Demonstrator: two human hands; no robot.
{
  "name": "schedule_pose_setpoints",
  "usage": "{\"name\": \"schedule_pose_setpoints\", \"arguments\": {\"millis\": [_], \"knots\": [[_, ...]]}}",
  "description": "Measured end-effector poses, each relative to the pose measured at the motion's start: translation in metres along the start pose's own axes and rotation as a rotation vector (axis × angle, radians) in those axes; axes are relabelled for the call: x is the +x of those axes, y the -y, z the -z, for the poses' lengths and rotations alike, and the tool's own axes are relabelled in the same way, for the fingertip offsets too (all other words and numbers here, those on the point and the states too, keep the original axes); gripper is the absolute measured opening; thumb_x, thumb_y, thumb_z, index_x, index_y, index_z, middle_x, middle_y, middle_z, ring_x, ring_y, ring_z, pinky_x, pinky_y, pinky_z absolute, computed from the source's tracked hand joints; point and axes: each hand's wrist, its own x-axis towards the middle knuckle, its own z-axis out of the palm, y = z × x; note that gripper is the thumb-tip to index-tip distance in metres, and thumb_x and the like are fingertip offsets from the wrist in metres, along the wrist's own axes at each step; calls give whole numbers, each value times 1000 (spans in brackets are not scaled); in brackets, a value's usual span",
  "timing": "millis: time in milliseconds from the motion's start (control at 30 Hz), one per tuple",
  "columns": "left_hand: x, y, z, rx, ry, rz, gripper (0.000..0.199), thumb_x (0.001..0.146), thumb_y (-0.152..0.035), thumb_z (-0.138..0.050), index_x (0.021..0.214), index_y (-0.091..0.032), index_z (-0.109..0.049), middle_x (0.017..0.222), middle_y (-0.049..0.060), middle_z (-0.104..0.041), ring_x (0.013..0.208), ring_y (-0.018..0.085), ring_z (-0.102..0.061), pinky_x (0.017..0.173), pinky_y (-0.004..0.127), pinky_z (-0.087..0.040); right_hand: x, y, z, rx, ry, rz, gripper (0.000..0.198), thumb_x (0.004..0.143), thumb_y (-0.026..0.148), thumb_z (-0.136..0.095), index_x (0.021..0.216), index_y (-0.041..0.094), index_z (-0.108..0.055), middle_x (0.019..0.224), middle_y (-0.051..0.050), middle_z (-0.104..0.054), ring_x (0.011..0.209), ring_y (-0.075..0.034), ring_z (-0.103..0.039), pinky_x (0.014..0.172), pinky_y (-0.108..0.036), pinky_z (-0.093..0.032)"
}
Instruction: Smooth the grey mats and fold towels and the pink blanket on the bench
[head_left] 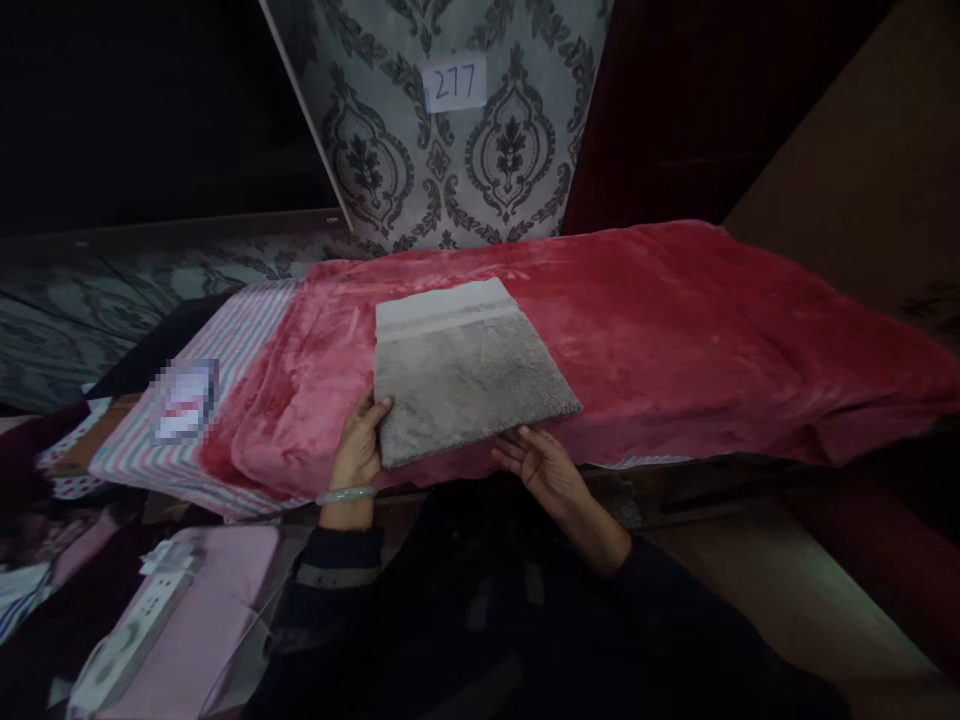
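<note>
- Your left hand (360, 440) grips the grey cloth (465, 385) at the left end of its near edge: your thumb presses on top, pinching the cloth against the other fingers, which are partly hidden at its left side.
- Your right hand (551, 475) is turned palm up at the near edge, toward the right corner. Its fingers are loosely spread and slightly curled, the tips just at or under the edge; you cannot tell whether they touch.
- The grey cloth lies flat and roughly four-sided over the left half of the red blanket (712, 330), with a pale band along its far side. How much of it rests on the blanket is unclear.
- A pale bracelet (346, 495) circles your left wrist, above a dark sleeve (337, 560).
- To your left, a striped sheet (135, 455) shows beyond the blanket, with a blurred-out item (185, 400) on it.
- Nearer you, at the lower left, a white power strip (135, 630) lies on a pink surface (225, 590).
- Ahead, a paper (455, 83) marked 277 is on the patterned wall (439, 190), right of a dark screen (150, 110).
</note>
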Motion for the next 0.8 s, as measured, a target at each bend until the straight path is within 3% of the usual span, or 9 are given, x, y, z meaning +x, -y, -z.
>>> {"name": "schedule_pose_setpoints", "arguments": {"millis": [200, 333, 433, 533, 600, 700, 800], "knots": [[21, -11, 2, 4, 44, 34, 33, 63, -21, -77, 95, -16, -73, 96, 8, -78, 105, 29, -72, 91, 38, -60, 2, 7, 6, -103, -7, 11, 36, 64, 36, -91, 78, 21, -62, 95, -8, -75, 94, -28, -74, 83, -42, -60], [46, -19, -1, -13, 0, 118, 17, 69, -15, -70, 86, -16, -73, 85, 6, -77, 94, 25, -74, 85, 34, -62, -6, 22, 26, -277, -115, 140, 38, 66, 42, -86, 86, 22, -61, 95, -7, -74, 86, -27, -74, 71, -37, -60], [65, -24, -5, -18, -30, 222, 10, 73, -12, -67, 81, -15, -72, 74, 5, -75, 78, 22, -74, 76, 31, -63, -8, 43, 42, -507, -277, 410, 43, 72, 46, -78, 105, 23, -63, 98, -6, -71, 80, -22, -71, 63, -33, -57], [82, -27, -9, 7, -30, 294, 12, 74, -13, -67, 85, -13, -72, 70, 6, -74, 69, 22, -73, 73, 32, -64, 4, 69, 50, -772, -356, 767, 46, 79, 47, -70, 117, 24, -61, 111, -8, -69, 99, -23, -68, 82, -39, -57], [89, -29, -12, 44, -30, 310, 20, 72, -13, -70, 92, -12, -73, 72, 7, -75, 70, 24, -74, 75, 36, -64, 20, 85, 48, -960, -299, 874, 44, 82, 48, -66, 118, 23, -63, 120, -11, -68, 111, -25, -64, 96, -45, -53], [96, -31, -19, 114, -21, 277, 34, 68, -9, -72, 101, -12, -73, 79, 9, -77, 75, 26, -75, 77, 39, -64, 51, 95, 38, -1211, -139, 798, 49, 83, 52, -64, 121, 22, -66, 128, -13, -67, 115, -29, -62, 104, -51, -48], [100, -34, -26, 154, -26, 149, 47, 63, -1, -69, 108, -12, -72, 83, 8, -78, 80, 27, -76, 83, 40, -64, 74, 93, 30, -1415, -89, 684, 53, 82, 50, -67, 126, 22, -67, 133, -14, -65, 124, -33, -58, 111, -54, -41]]}}
